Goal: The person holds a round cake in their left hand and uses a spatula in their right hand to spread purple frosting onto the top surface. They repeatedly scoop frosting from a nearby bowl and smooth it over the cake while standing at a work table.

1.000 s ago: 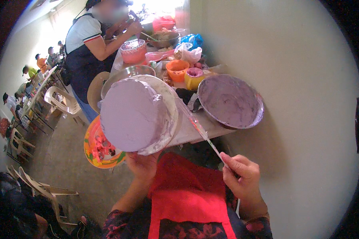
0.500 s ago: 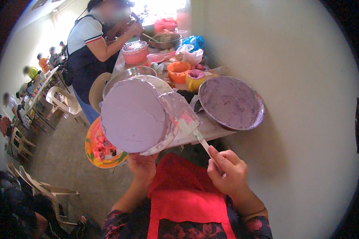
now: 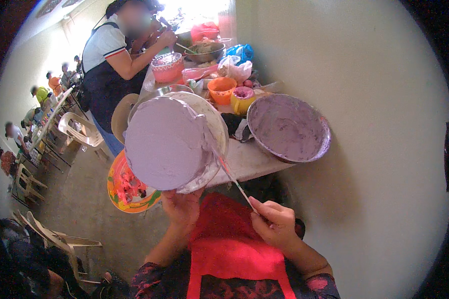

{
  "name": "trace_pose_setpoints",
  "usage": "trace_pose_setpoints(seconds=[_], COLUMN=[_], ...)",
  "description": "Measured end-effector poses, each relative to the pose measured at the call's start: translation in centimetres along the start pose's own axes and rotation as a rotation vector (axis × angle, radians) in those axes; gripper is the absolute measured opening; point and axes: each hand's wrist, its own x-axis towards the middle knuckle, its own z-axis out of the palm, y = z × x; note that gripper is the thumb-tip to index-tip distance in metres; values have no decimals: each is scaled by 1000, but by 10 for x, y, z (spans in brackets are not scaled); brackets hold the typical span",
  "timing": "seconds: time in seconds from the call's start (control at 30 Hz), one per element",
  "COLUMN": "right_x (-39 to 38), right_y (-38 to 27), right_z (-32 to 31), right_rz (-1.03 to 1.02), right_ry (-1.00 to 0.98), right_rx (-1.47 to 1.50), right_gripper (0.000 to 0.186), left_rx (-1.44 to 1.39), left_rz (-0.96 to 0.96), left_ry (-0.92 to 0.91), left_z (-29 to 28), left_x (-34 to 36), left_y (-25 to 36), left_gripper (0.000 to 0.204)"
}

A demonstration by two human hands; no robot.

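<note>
The left hand (image 3: 183,208) is gripping the lower edge of a white board, fingers curled up under it, and is tilting a round cake (image 3: 165,143) coated in pale purple frosting toward the camera. The right hand (image 3: 276,224) is pinching the thin handle of a palette knife (image 3: 223,164), whose frosting-smeared blade is lying against the cake's right side. The cake is being held up above the near edge of the table (image 3: 249,160), in front of a red apron (image 3: 228,249). To the right of the cake, a wide metal bowl (image 3: 289,128) smeared with purple frosting is sitting on the table. Behind it, an orange bowl (image 3: 221,89) and a yellow cup (image 3: 242,98) are standing close together. A person in a white shirt (image 3: 105,42) is working at the far end of the table. A colourful tray (image 3: 127,185) is showing below the cake's left side.
</note>
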Motion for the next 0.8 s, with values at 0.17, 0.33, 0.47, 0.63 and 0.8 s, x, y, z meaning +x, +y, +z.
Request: trace_pose_setpoints(seconds=[0.17, 0.33, 0.47, 0.63, 0.8], right_x=[-7, 10, 24, 26, 19], right_y=[0, 1, -10, -13, -12], right_z=[-19, -29, -36, -42, -41], right_rz=[4, 18, -49, -55, -79], right_ry=[101, 87, 18, -79, -88], right_rx=[34, 84, 29, -43, -98], right_gripper=[40, 38, 38, 39, 41], left_rx=[-89, -130, -86, -87, -34], left_rz=[-31, -26, 2, -42, -45], left_ry=[12, -56, -82, -52, -78], left_z=[-5, -16, -27, -36, -26], left_x=[6, 4, 3, 2, 1], left_y=[5, 6, 4, 7, 8], left_gripper=[62, 61, 60, 60, 63])
